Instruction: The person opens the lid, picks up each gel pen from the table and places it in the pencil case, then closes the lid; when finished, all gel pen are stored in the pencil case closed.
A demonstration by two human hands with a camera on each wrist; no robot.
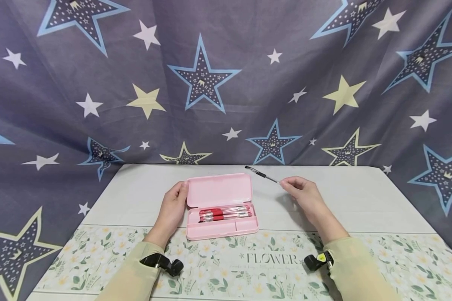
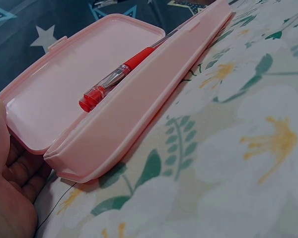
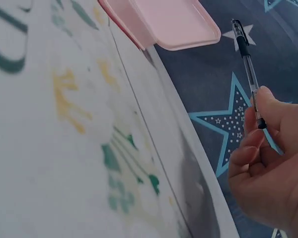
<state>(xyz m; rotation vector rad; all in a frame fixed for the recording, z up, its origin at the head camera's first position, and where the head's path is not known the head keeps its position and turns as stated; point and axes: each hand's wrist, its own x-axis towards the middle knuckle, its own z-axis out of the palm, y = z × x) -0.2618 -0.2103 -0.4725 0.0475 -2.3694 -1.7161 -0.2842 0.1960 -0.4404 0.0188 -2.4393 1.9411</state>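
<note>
A pink plastic pencil case (image 1: 211, 232) lies with its lid (image 1: 219, 190) raised at the back. Several red pens (image 1: 219, 214) lie in its long compartment; one shows its red end (image 2: 93, 97) in the left wrist view. My left hand (image 1: 172, 209) holds the lid by its left edge, thumb on the near side and fingers behind. To the right of the case, my right hand (image 1: 305, 196) pinches a clear pen with black cap and grip (image 3: 245, 52) near its rear end. This pen is raised above the table, its capped end pointing up and left.
The table (image 1: 346, 196) has a white cover with a floral band (image 1: 399, 259) along the front, lettered FLOWER. Behind it hangs a dark star-patterned curtain (image 1: 226, 129). A small black camera (image 1: 171, 266) is strapped to each wrist.
</note>
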